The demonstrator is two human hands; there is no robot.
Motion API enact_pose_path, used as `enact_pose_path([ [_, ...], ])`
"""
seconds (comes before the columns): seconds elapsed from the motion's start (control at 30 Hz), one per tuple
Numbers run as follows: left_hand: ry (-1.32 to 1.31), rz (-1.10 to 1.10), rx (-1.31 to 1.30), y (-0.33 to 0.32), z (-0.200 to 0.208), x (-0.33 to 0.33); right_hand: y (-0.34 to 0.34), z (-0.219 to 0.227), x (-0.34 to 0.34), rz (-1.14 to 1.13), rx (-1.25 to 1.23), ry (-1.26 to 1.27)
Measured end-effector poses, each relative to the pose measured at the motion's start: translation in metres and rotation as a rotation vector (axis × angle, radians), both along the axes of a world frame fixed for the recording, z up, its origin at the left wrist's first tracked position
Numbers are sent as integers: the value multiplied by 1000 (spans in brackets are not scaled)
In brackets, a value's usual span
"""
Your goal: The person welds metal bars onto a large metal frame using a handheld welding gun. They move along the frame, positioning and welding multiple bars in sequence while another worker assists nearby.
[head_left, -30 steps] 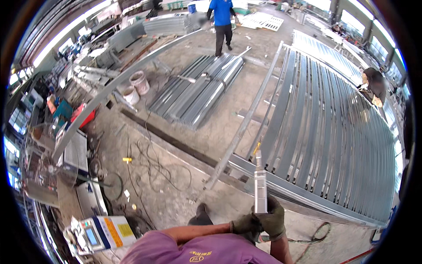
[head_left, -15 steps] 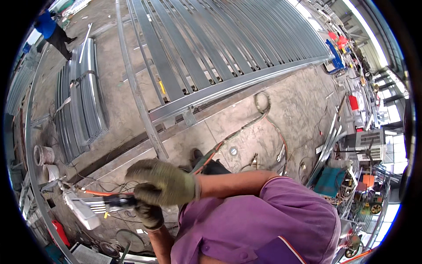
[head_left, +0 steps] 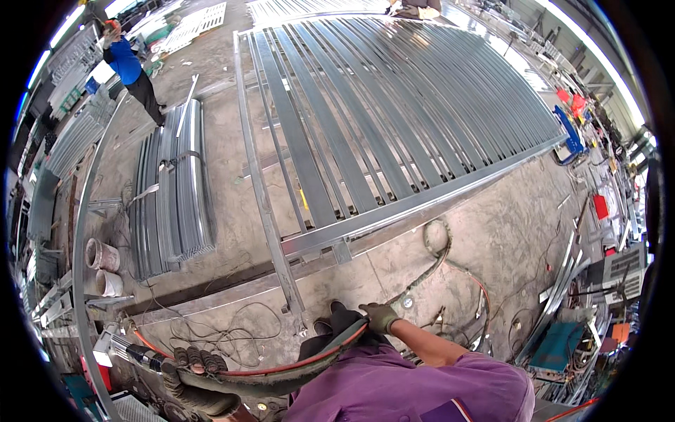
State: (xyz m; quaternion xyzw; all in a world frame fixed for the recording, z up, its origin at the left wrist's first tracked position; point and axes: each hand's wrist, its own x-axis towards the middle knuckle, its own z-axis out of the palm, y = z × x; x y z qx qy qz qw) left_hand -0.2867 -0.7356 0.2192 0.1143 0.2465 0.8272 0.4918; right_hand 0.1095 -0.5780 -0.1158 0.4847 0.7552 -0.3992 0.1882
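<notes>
My gloved left hand [head_left: 193, 380] is at the lower left, its fingers curled round the dark rear of what looks like a welding torch [head_left: 144, 355] with a silver front. A thick dark cable with an orange-red hose [head_left: 302, 367] alongside runs from beside that hand, across my front, to my right hand. My gloved right hand [head_left: 380, 318] is closed over the cable near my dark trousers, one digit sticking out to the left. Beyond it, the cable [head_left: 439, 239] makes a loop on the concrete floor. The inner sides of both grips are hidden.
Ahead lies a large steel frame [head_left: 415, 199] bearing many long grey metal strips [head_left: 365, 141]. Bundled metal profiles [head_left: 169, 204] and two buckets [head_left: 103, 254] lie to the left. Thin cables [head_left: 246, 334] tangle on the floor. A person in blue [head_left: 126, 63] stands far left.
My hands, close together before, are now wide apart: the right has moved right onto the cable, the left lower and left with the torch. The cable is drawn across my front; the view has shifted.
</notes>
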Motion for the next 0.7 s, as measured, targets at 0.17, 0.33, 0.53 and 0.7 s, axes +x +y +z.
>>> enact_pose_path([
  [0.17, -20, 50, 56, 6, 11, 9, 13, -34, -2, 360, 132, 33],
  [0.33, 77, 231, -2, -4, -3, -1, 32, -65, 17, 338, -77, 195],
  [0.53, 37, 348, -94, -3, -18, -42, 5, -88, 18, -104, 64, -10],
  [0.7, -32, 263, -183, -20, -51, -146, -44, -61, -25, -267, 340, 142],
])
